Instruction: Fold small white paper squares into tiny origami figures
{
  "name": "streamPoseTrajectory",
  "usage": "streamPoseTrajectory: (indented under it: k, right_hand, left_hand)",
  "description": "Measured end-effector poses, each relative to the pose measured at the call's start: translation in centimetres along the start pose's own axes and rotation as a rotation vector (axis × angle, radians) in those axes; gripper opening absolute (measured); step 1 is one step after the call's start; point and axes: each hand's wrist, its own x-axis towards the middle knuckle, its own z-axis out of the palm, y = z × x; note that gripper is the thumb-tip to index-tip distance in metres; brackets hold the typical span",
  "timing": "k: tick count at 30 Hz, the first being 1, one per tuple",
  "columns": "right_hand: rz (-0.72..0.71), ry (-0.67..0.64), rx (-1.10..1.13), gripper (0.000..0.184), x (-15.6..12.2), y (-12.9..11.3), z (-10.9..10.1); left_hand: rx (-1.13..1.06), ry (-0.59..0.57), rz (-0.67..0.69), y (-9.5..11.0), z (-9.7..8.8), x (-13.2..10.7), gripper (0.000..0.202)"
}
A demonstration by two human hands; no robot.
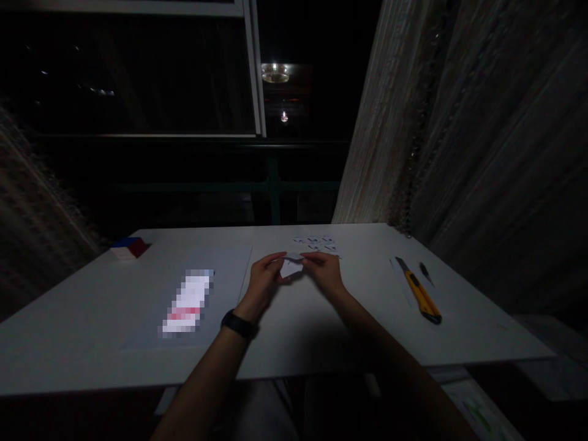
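Note:
Between my two hands is a small piece of white paper [291, 267], bent or folded, just above the middle of the white table [294, 343]. My left hand [265, 278], with a dark watch on its wrist, pinches the paper's left side. On the paper's right side, the fingers of my right hand [325, 269] are closed on it near the upper edge. Several small white paper pieces with dark marks [315, 241] lie in rows just beyond my right hand.
A lit phone [187, 303], blurred out, rests on a pale sheet [229, 288] to the left. A blue, white and red cube [129, 248] sits at the far left. Rightward lie a yellow utility knife [422, 294] and a small dark pointed tool [426, 273]. Curtains [381, 122] hang behind.

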Motion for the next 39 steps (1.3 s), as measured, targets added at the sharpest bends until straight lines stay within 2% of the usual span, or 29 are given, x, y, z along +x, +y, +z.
streamPoseTrajectory:
  k: [2, 7, 10, 14, 21, 30, 39]
  right_hand:
    - [0.021, -0.035, 0.075, 0.018, -0.13, -0.31, -0.09]
    - [0.276, -0.170, 0.392, 0.028, -0.21, -0.76, -0.42]
    - [0.345, -0.271, 0.458, 0.035, -0.31, -0.75, -0.41]
    - [0.369, -0.349, 0.454, 0.037, -0.55, -0.66, -0.23]
    - [0.361, -0.339, 0.428, 0.034, -0.69, -0.69, -0.01]
    - [0.379, -0.364, 0.439, 0.042, -0.66, -0.46, -0.07]
    - [0.391, -0.358, 0.481, 0.033, -0.66, -0.35, -0.08]
  left_hand:
    - [-0.044, -0.012, -0.038, 0.04, -0.19, 0.09, 0.032]
    - [-0.142, -0.073, -0.114, 0.20, -0.45, 0.21, 0.025]
    - [-0.175, -0.129, -0.144, 0.28, -0.37, 0.09, 0.024]
    - [-0.174, -0.158, -0.167, 0.14, -0.23, -0.07, 0.024]
    - [-0.136, -0.254, -0.193, -0.12, -0.40, -0.18, 0.031]
    - [-0.180, -0.255, -0.185, -0.10, -0.54, -0.09, 0.030]
    - [-0.153, -0.260, -0.165, -0.34, -0.63, -0.05, 0.032]
